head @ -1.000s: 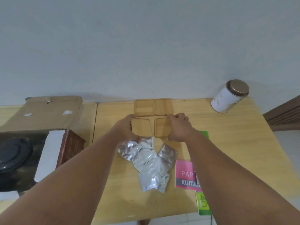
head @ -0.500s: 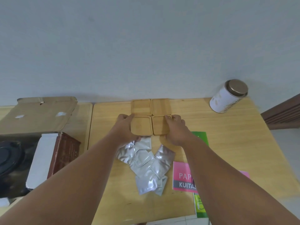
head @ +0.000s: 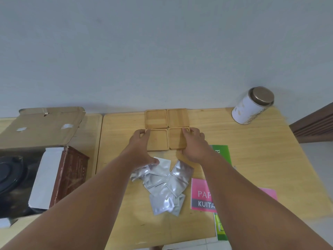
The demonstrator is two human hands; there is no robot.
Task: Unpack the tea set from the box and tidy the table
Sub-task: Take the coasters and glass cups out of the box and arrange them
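Four square wooden trays lie in a two-by-two block at the back of the table (head: pixel 252 152). The far-left tray (head: pixel 155 118) and far-right tray (head: pixel 178 117) sit by the wall. My left hand (head: pixel 139 145) presses its fingers against the left edge of the near-left tray (head: pixel 159 140). My right hand (head: pixel 193 143) rests its fingers on the right side of the near-right tray (head: pixel 177 139). Just in front of the trays lies a pile of several silver foil packets (head: pixel 162 183). The open cardboard box (head: pixel 41 127) stands at the left.
Inside the box are a dark round lidded item (head: pixel 9 172) and a brown and white inner carton (head: pixel 70 172). A white tin with a bronze lid (head: pixel 252 107) stands at the back right. A pink leaflet (head: pixel 200 193) and a green leaflet (head: pixel 222 154) lie under my right arm.
Both hands have slid the two near trays away from me, closing the gap to the far pair. The view has shifted slightly right.
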